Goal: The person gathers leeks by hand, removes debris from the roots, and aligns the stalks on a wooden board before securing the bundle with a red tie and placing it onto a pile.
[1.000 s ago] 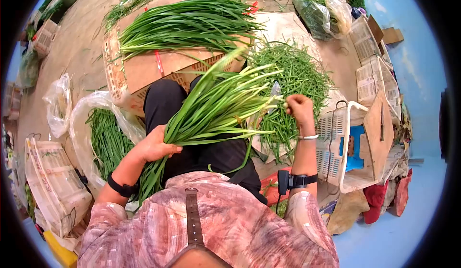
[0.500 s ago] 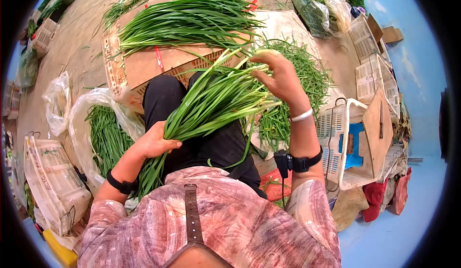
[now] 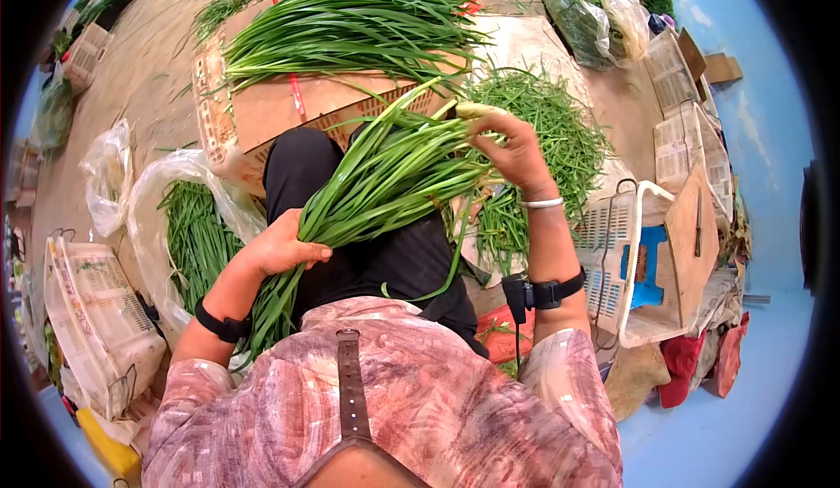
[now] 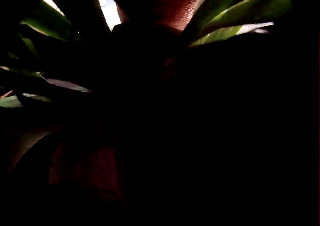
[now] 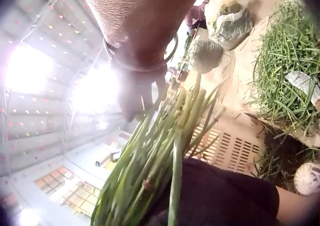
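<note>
Right hand: had moved from low beside the pale stalk ends to higher up, over them; half a second earlier its fingers were straighter. Now the right hand (image 3: pixel 518 151) was bent-fingered and narrow at those ends; whether it pinched a stalk I could not tell.
Left hand: the left hand (image 3: pixel 282 247) was wrapped round the leafy stretch, thumb across, holding the green bundle (image 3: pixel 376 186).
Green bundle: lay slanting over the dark trousers (image 3: pixel 293 164), pale ends fanned toward the right hand, leaf tips trailing past the left wrist.
Feel: probably light, limp along the leaves and crisper toward the pale ends; the flat blades looked glossy and might have slid on each other, and would likely have creased under a hard squeeze.
Hold: best taken round the gathered middle, snug yet gentle, with single stalks picked by their pale ends.
Nearby: a loose heap (image 3: pixel 547 138) lay beyond the right hand; a larger bunch (image 3: pixel 350 33) rested on cardboard atop a crate (image 3: pixel 210 129).
</note>
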A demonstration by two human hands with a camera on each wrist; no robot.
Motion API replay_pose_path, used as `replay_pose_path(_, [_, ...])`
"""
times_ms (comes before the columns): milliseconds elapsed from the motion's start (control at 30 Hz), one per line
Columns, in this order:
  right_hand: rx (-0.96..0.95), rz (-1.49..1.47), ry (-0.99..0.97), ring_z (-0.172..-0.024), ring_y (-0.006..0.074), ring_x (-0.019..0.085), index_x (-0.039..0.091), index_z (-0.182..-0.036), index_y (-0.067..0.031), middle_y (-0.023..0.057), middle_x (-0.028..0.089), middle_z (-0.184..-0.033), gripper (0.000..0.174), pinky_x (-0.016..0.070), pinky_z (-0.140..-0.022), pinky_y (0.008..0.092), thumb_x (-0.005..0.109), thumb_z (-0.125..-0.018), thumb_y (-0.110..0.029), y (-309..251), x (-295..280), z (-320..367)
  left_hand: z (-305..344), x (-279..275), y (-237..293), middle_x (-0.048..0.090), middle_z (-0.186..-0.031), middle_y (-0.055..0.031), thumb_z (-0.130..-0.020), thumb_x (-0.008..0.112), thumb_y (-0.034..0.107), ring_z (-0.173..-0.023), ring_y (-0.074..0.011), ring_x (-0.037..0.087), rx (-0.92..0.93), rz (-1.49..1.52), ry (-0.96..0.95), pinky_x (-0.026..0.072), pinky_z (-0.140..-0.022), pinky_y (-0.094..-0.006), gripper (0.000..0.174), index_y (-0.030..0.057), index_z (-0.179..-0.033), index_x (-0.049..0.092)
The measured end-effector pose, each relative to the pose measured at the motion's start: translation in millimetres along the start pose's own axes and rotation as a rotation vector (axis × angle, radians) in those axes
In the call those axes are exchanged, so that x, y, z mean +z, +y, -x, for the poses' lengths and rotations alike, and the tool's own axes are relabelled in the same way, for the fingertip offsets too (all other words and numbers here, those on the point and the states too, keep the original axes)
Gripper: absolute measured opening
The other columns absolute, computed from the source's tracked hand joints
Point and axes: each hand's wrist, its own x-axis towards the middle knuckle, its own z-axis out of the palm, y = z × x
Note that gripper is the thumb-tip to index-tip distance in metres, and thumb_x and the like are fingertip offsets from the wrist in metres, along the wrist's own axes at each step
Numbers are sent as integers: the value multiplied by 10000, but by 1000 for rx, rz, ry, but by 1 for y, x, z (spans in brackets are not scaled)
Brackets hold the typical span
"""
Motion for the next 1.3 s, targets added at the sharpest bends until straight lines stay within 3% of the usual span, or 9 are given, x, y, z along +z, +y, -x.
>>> replay_pose_path(133, [200,-773,278,-727,228,640,599,-843,-14,92,637,-775,18,538,-698,357,582,-838,-14,14,-28,7,-1,0,2,593,-686,-68,-704,676,31,-522,-113,519,-43,-12,11,424,-472,-240,193,-17,-864,581])
replay_pose_path(367, [478,-770,673,-747,228,642,605,-923,-6,131,639,-835,141,562,-641,364,639,-816,-91,62,-99,24,-1,0,3,577,-687,-38,-717,648,3,-526,-99,510,-16,-29,-23,425,-488,-238,207,-9,-909,573])
replay_pose_path(433, [608,1158,224,-851,250,633,609,-1008,-6,148,647,-929,288,520,-751,370,682,-777,-163,46,-101,27,-1,2,4,575,-690,-33,-719,647,4,-522,-90,502,-21,-63,-8,417,-481,-233,213,-4,-919,572])
replay_pose_path(467, [600,1155,222,-851,250,633,609,-1008,-6,148,647,-929,288,520,-751,370,682,-777,-163,30,-94,23,-1,3,6,573,-693,-28,-722,646,6,-518,-82,494,-29,-97,7,410,-474,-229,220,0,-928,571])
replay_pose_path(533, [377,399,191,-932,266,611,612,-1051,-26,145,637,-1017,374,471,-828,369,704,-742,-214,-9,-63,6,0,7,14,584,-712,-33,-718,646,-1,-555,-92,513,-28,-121,39,428,-508,-238,212,-3,-918,577])
replay_pose_path(733, [-66,604,-242,-805,301,599,632,-940,-56,122,633,-884,243,475,-716,361,697,-719,-135,-27,8,-14,1,7,18,626,-945,-87,-737,594,-44,-857,-141,568,292,-392,133,449,-787,-274,343,-35,-1076,545])
replay_pose_path(867, [-231,618,-51,-838,298,574,624,-824,-61,78,622,-919,188,447,-741,382,710,-657,-49,-80,0,-2,13,3,47,607,-1077,-177,-729,546,-50,-1012,-247,595,517,-574,346,434,-879,-319,475,-6,-1199,506])
replay_pose_path(1067, [-104,514,-177,-1047,344,496,571,-809,-69,144,529,-1169,230,419,-861,388,712,-632,-32,-59,21,27,-9,-21,3,579,-1101,-213,-725,550,-42,-1047,-340,556,518,-704,507,440,-880,-351,577,42,-1284,438])
replay_pose_path(1300, [77,73,-250,-971,253,567,554,-802,-23,149,582,-1116,132,465,-812,389,655,-718,-12,-24,27,42,-7,-25,-4,581,-1079,-209,-696,563,-45,-996,-370,559,430,-775,529,447,-847,-375,621,73,-1292,437])
